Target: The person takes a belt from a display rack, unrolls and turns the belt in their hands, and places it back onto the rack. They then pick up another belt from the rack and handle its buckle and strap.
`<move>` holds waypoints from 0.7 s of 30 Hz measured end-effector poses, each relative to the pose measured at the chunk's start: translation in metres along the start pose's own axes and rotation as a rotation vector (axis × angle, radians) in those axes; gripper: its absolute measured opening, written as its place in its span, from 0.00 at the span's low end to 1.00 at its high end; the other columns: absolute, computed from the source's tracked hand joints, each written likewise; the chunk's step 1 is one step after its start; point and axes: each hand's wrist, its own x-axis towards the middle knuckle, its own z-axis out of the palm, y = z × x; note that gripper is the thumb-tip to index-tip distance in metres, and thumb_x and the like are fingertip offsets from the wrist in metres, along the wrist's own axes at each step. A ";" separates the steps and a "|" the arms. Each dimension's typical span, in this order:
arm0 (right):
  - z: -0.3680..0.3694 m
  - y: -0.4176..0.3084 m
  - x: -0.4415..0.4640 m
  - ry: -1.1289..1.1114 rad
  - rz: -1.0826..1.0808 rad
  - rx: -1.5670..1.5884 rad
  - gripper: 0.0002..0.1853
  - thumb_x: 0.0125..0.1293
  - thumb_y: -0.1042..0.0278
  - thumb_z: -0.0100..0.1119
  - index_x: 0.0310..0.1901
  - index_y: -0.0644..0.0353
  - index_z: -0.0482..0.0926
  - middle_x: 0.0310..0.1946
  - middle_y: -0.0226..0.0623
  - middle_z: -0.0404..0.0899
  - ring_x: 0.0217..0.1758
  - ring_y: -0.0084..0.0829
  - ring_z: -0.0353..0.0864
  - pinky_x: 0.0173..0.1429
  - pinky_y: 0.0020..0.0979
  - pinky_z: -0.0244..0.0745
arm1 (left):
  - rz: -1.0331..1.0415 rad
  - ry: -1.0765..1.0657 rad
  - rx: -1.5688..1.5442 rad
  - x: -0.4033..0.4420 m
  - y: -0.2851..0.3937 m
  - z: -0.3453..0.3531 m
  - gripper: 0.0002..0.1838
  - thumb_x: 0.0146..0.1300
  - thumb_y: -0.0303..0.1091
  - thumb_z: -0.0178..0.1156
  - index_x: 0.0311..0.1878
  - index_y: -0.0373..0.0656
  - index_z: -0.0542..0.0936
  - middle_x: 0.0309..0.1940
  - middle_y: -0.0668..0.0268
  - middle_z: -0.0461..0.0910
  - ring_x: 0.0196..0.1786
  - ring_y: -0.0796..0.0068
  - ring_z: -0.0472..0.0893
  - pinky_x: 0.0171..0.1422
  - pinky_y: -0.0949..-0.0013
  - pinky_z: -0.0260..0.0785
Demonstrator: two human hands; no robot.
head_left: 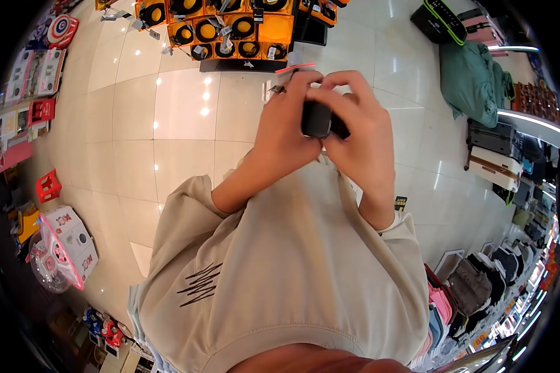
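Note:
Both hands are raised together in front of my chest, fingers curled inward. Between them is a small black block-like object [317, 119] with rounded edges; its exact kind does not show. My left hand [281, 121] grips its left side. From the right, my right hand [362, 127] curls its fingers over it, and a second dark part shows beneath them. A clear plastic zip bag with a red strip [295, 68] sticks out behind the left fingers. How the bag is held is hidden. A small dark piece [278, 89] shows at the left hand's knuckles.
An orange display rack [230, 28] with round black-and-yellow goods stands ahead on the tiled floor [180, 118]. At right are suitcases [494, 168], a green bag [470, 81] and hanging clothes [473, 286]. A red stool [48, 186] and boxed toys [71, 245] are at left.

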 end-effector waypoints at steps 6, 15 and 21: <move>-0.024 0.023 0.004 0.038 0.054 0.437 0.27 0.36 0.89 0.49 0.44 0.63 0.78 0.42 0.37 0.72 0.39 0.28 0.73 0.34 0.24 0.72 | -0.168 -0.041 -0.521 0.002 -0.035 -0.013 0.24 0.44 0.27 0.75 0.44 0.43 0.73 0.29 0.74 0.71 0.31 0.87 0.68 0.35 0.79 0.60; -0.023 0.026 0.012 -0.056 0.057 0.617 0.26 0.38 0.88 0.46 0.45 0.67 0.76 0.41 0.37 0.71 0.34 0.20 0.70 0.35 0.18 0.69 | -0.043 -0.226 -0.469 0.006 -0.021 -0.027 0.24 0.43 0.27 0.75 0.44 0.42 0.76 0.30 0.74 0.70 0.32 0.82 0.68 0.36 0.76 0.58; -0.017 0.022 0.022 0.071 0.155 0.637 0.24 0.42 0.90 0.52 0.46 0.65 0.77 0.40 0.33 0.72 0.26 0.13 0.66 0.33 0.14 0.63 | -0.137 -0.071 -0.469 0.004 -0.038 -0.017 0.17 0.49 0.21 0.69 0.43 0.39 0.76 0.28 0.72 0.74 0.33 0.85 0.71 0.40 0.78 0.65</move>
